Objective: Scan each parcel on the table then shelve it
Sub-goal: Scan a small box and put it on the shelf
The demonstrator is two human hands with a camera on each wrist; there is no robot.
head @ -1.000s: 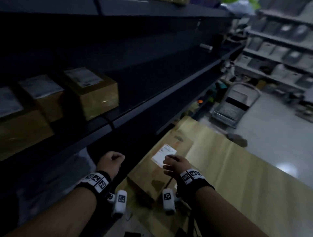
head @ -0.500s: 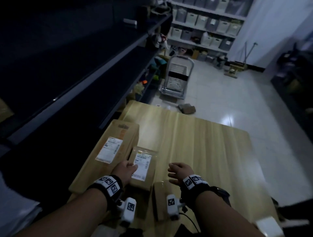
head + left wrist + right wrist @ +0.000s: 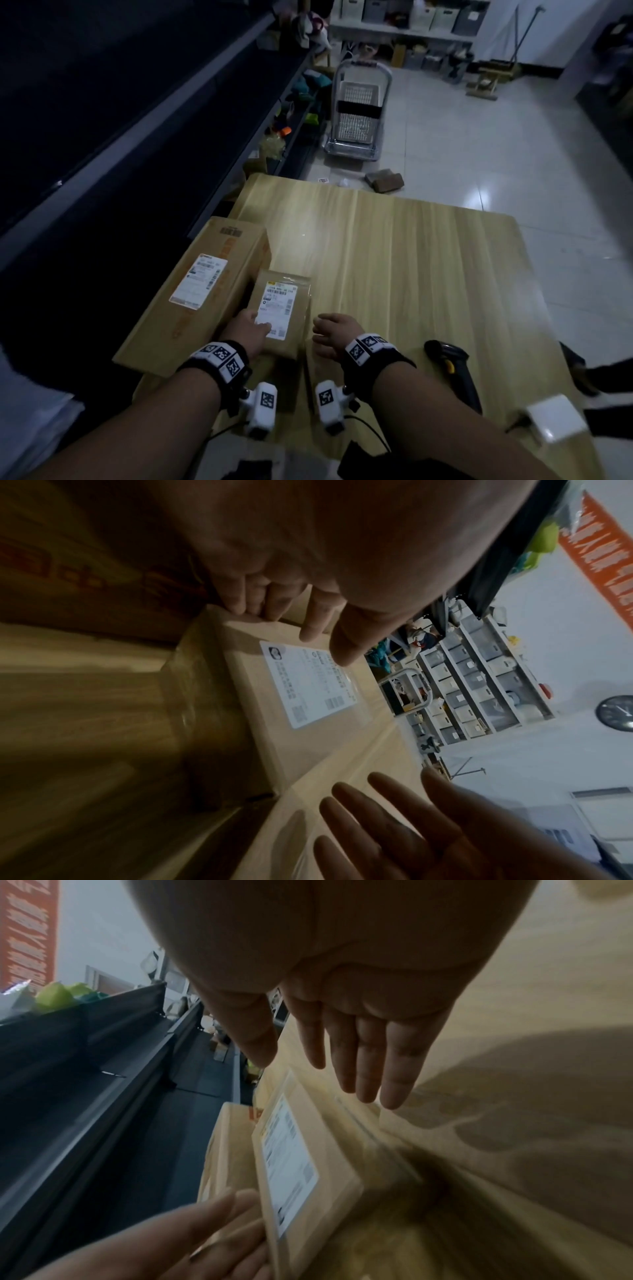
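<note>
Left hand (image 3: 248, 329) is down on the small parcel (image 3: 282, 318), fingers curled at its near-left edge, label up for the scan. Right hand (image 3: 334, 334) hovers beside it, grip apart, empty. Parcel lies on the table (image 3: 411, 274) against the big box (image 3: 205, 291); scanner (image 3: 452, 370) waits at right.

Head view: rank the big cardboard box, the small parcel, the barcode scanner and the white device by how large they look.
1. big cardboard box
2. small parcel
3. barcode scanner and white device look alike; the device sits nearer the camera, so unranked.
</note>
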